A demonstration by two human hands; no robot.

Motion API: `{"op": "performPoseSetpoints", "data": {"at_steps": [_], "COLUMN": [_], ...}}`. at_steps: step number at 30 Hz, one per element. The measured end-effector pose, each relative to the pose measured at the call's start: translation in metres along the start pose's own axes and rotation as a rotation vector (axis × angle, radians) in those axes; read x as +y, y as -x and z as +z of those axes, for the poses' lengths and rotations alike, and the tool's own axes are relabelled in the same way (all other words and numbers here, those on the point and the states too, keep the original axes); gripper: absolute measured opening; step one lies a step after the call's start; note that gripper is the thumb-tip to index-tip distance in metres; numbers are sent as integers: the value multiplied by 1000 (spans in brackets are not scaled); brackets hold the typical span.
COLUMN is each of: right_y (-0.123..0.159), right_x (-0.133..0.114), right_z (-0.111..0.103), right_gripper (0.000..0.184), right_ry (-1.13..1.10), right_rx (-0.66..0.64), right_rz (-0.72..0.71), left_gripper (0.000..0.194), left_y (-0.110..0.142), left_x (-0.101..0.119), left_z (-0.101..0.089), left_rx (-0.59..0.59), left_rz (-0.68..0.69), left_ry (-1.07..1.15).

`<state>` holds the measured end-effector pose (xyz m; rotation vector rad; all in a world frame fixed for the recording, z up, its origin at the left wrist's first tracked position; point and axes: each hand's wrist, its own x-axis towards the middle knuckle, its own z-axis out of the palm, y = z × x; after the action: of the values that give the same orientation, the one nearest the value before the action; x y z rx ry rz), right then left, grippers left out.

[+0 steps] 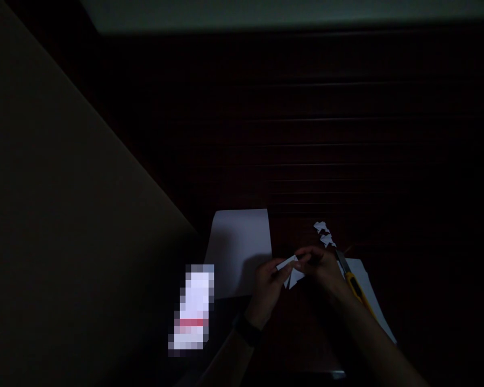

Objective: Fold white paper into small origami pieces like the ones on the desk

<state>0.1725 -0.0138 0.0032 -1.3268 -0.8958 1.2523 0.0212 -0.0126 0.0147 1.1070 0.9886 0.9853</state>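
Observation:
Between my two hands is a small folded piece of white paper, with triangular flaps pointing down. My left hand, with a dark band at the wrist, pinches its left side between thumb and fingers. On the other side my right hand has its fingers closed on the paper's upper right part. Just beyond the right hand lie several small folded white paper pieces in a short row. A yellow utility knife with its blade showing rests right of my right forearm, on white paper sheets.
A large white sheet lies on the dark table left of my hands. Nearer on the left glows a bright pixelated shape, its content unreadable. A pale wall or panel rises at left. Dark slatted wood stands behind; the scene is dim.

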Motion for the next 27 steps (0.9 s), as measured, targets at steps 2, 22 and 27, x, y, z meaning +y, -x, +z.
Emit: {"op": "performPoseSetpoints", "data": {"at_steps": [2, 22, 27], "right_y": [0, 8, 8], "right_x": [-1, -14, -7], "right_z": [0, 7, 8], "right_gripper": [31, 8, 5], "right_ry": [-3, 253, 206], "right_rx": [12, -179, -139], "right_rz": [12, -50, -3], "left_gripper": [23, 49, 51], "left_y": [0, -6, -3], "left_x": [-1, -24, -21], "left_z": [-2, -5, -6], "left_rx": [-29, -6, -45], "left_rz": [-18, -47, 11], "left_ry": [3, -37, -148]}}
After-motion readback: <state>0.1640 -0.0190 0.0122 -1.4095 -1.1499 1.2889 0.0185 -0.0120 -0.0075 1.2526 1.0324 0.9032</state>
